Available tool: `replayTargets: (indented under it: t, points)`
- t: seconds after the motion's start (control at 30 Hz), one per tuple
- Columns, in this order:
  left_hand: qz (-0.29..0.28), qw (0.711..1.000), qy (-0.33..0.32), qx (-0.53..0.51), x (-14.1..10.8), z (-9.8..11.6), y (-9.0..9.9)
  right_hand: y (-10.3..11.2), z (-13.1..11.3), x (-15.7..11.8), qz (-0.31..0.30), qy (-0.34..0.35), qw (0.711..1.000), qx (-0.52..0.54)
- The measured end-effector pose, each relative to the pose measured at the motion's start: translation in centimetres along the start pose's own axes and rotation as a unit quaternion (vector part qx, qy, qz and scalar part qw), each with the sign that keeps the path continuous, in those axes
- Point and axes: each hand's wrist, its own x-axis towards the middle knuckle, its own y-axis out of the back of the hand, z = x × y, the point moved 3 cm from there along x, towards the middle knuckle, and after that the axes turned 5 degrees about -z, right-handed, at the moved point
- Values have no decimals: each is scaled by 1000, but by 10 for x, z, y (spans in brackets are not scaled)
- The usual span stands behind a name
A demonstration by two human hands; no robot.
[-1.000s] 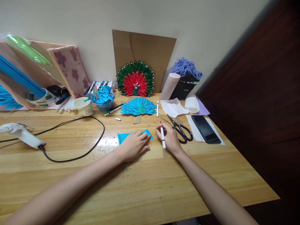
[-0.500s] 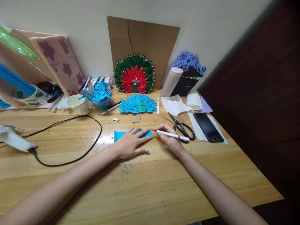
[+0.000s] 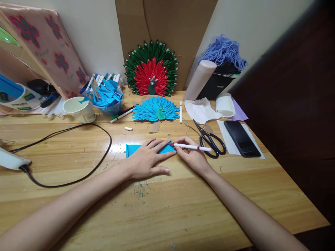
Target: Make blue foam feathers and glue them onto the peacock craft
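My left hand [image 3: 150,157] lies flat with fingers spread over a blue strip [image 3: 132,149], pressing it to the table. Part of the strip is hidden beneath that hand. In my right hand [image 3: 195,157] is a white marker [image 3: 192,147] with a red tip, held like a pen. Its tip meets the strip's right end, by my left fingertips. Behind the hands lies a blue peacock craft [image 3: 157,109] with a green body. A small white marker cap [image 3: 128,129] rests to its front left. Black-handled scissors [image 3: 210,141] lie just beyond my right hand.
A red and green peacock craft [image 3: 151,76] leans on cardboard [image 3: 167,24]. At left are a paper cup [image 3: 80,109], a bowl of blue pieces [image 3: 107,99] and a glue gun [image 3: 13,160] with a looped cord. A phone [image 3: 242,138] and tape roll [image 3: 225,105] sit right.
The camera view has tilted down and come closer. My right hand has brought the marker tip onto the strip's end, near the left fingertips. My left hand keeps pressing the strip.
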Motion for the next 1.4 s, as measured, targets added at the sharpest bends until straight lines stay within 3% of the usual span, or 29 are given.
replayTargets:
  t: [0.53, 1.23, 1.4]
  points:
    - [-9, 1000, -6, 18, 0, 1, -1, -1, -4, -2, -21, -1, 998, -54]
    - [-9, 999, -34, -7, -1, -1, -2, -2, -2, -3, -79, -12, 997, -10]
    - [-9, 999, -41, -2, 0, -1, -2, 1, 3, 0, -37, -22, 997, 72]
